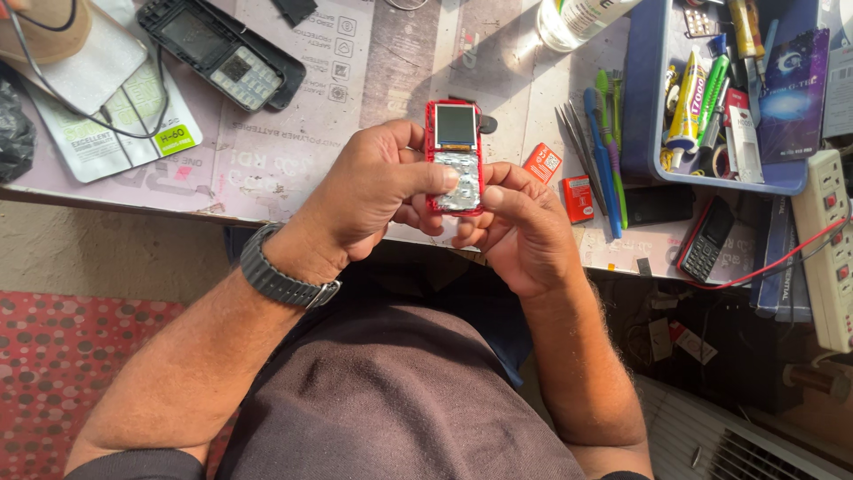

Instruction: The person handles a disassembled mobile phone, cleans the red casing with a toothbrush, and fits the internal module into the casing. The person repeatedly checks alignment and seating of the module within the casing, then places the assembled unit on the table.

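A small red phone (454, 133) with its front cover off, showing a bare screen and a silvery keypad sheet, is held upright over the table's front edge. My left hand (369, 191) grips it from the left, thumb pressed on the keypad sheet. My right hand (524, 227) holds its lower right side, thumb at the bottom edge. A dark watch (280, 280) sits on my left wrist.
A black phone frame with keypad (222, 53) lies at the back left. Tweezers and blue and green tools (597, 142) lie right of the phone, beside a blue tray (641, 98) of tubes and parts. A black phone (706, 238), a power strip (831, 249) and a bottle (577, 20) stand at right.
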{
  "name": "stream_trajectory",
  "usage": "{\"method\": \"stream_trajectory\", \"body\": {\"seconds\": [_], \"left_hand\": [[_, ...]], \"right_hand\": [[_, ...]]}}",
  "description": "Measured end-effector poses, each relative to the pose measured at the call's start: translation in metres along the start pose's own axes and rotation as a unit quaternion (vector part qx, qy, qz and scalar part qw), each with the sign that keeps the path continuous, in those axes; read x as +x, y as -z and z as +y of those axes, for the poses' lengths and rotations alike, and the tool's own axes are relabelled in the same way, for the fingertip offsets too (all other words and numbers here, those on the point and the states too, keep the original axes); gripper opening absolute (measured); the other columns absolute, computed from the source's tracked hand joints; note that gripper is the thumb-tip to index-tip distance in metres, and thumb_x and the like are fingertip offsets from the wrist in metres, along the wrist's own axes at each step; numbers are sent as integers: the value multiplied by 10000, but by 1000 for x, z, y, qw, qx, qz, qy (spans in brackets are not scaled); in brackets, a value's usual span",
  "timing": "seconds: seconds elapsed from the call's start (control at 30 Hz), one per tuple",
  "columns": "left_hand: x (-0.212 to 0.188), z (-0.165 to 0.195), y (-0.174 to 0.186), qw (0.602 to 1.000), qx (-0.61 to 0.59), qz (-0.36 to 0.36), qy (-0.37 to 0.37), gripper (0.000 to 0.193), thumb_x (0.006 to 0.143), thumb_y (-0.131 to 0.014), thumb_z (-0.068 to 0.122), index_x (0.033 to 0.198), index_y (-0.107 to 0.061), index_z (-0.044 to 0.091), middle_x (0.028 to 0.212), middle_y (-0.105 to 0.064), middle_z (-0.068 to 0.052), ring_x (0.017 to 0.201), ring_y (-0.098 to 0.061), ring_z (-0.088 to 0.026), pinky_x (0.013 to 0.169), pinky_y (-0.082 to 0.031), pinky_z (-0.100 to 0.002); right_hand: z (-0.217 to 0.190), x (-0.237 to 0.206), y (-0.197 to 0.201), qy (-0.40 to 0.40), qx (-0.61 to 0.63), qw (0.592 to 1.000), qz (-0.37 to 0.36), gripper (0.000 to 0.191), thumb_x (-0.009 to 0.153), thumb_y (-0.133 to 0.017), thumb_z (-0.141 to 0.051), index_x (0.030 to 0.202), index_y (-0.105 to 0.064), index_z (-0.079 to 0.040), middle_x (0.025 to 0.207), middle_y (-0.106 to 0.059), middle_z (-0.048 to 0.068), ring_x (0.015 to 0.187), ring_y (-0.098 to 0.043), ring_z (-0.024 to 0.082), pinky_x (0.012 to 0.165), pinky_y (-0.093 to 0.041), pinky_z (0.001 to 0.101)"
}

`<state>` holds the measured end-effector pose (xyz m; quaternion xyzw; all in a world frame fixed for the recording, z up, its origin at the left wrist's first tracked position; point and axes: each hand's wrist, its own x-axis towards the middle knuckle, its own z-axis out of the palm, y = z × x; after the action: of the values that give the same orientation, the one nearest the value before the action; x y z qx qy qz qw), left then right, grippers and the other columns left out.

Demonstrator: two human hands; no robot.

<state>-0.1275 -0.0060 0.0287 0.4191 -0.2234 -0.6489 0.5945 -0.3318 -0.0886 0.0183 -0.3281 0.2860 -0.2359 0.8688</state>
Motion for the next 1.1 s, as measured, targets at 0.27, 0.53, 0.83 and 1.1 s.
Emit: {"method": "stream_trajectory", "body": {"seconds": [0.27, 0.53, 0.83, 1.1], "left_hand": [[-1, -12, 8, 989, 104, -39, -98, 292, 933, -709, 58, 1190, -595, -20, 988, -744, -91, 827, -714, -110, 714, -611, -263], [1, -23, 11, 981, 146, -47, -116, 297, 938, -736, 70, 1199, -615, -7, 973, -735, -73, 827, -702, -96, 743, -619, -266], [4, -23, 13, 975, 190, -29, -109, 228, 950, -733, 129, 1144, -671, 28, 948, -755, -63, 788, -715, -94, 675, -614, -245], [6, -22, 11, 973, 200, -27, -113, 212, 964, -708, 159, 1136, -678, 38, 965, -768, -57, 847, -736, -93, 731, -628, -248]], "right_hand": [[7, -3, 0, 63, -97, 993, 3, 193, 939, -699, 23, 1121, -657, 69, 1025, -729, 175, 815, -714, 229, 752, -618, 375], [13, -5, -5, 112, -232, 965, 48, 190, 925, -747, 21, 1093, -681, 80, 970, -750, 142, 793, -719, 169, 738, -607, 302], [12, -2, -3, 128, -280, 949, 59, 172, 923, -738, -13, 1063, -674, 65, 930, -746, 128, 791, -727, 143, 717, -628, 285], [15, 6, 0, 120, -264, 954, 77, 182, 946, -754, -85, 1057, -687, 43, 930, -743, 98, 782, -697, 111, 686, -609, 274]]}}
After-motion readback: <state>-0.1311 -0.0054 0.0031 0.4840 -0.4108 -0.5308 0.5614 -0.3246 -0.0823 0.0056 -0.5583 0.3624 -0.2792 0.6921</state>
